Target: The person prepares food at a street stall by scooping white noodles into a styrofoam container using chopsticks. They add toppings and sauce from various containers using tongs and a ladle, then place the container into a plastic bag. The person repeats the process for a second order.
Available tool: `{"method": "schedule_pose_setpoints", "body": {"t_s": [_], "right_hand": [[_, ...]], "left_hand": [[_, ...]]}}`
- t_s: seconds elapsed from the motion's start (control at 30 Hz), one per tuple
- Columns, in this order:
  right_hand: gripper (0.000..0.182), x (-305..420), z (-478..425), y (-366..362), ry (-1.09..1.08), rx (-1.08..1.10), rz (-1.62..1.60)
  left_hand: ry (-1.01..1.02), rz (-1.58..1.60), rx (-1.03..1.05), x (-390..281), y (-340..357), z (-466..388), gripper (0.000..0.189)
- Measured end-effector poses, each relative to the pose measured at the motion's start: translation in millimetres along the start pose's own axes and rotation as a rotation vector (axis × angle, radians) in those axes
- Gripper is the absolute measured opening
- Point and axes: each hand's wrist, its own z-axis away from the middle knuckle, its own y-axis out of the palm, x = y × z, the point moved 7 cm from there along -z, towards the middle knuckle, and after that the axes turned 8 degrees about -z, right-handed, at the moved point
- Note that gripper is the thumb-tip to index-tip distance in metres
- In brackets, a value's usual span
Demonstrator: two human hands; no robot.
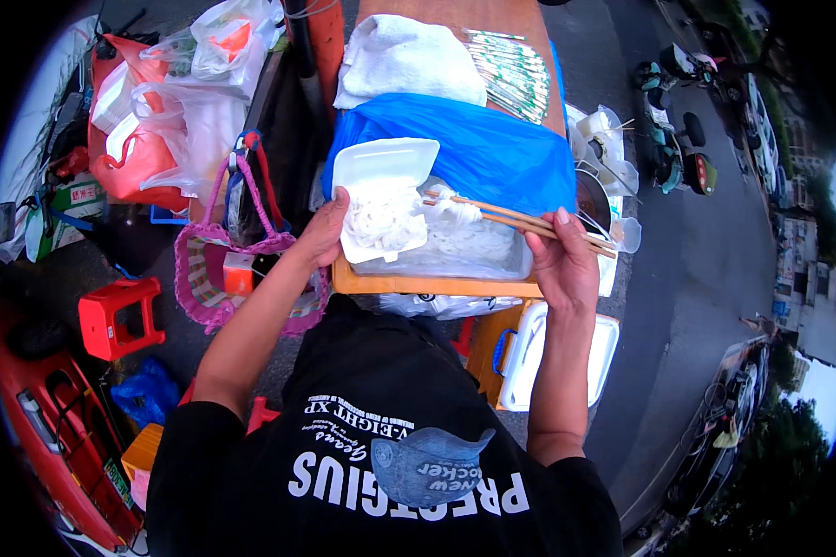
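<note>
My left hand (327,230) grips the left edge of an open white foam takeaway box (383,163), whose lower half holds white noodles (383,219). In my right hand (564,257) is a pair of wooden chopsticks (508,217), their tips pointing left with a clump of white noodles (456,209) between them. That clump hangs just right of the box, above a plastic-lined tub (519,264) with more white noodles in it. A blue plastic sheet (460,153) covers the area behind the tub.
A folded white towel (411,63) and wrapped chopsticks (512,76) lie on the wooden table (529,17). A pot (592,195) and cups stand at its right. A pink woven basket (202,278), a red stool (122,317) and bags (139,160) are at the left; a white-lidded box (599,362) sits lower right.
</note>
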Motion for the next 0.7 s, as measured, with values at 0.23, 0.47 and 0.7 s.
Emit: {"method": "schedule_pose_setpoints", "body": {"t_s": [0.23, 0.47, 0.7], "right_hand": [[0.019, -23.9, 31.1, 68.7, -0.297, 0.144, 0.905], [0.02, -8.1, 37.5, 28.5, -0.531, 0.002, 1.005], [0.012, -59.6, 46.6, 29.8, -0.631, 0.145, 1.165]], "left_hand": [[-0.004, 0.123, 0.161, 4.7, 45.0, -16.8, 0.099], [-0.007, 0.143, 0.182, -0.8, 46.6, -16.1, 0.106], [-0.02, 0.139, 0.085, -1.4, 28.1, -9.9, 0.11]]}}
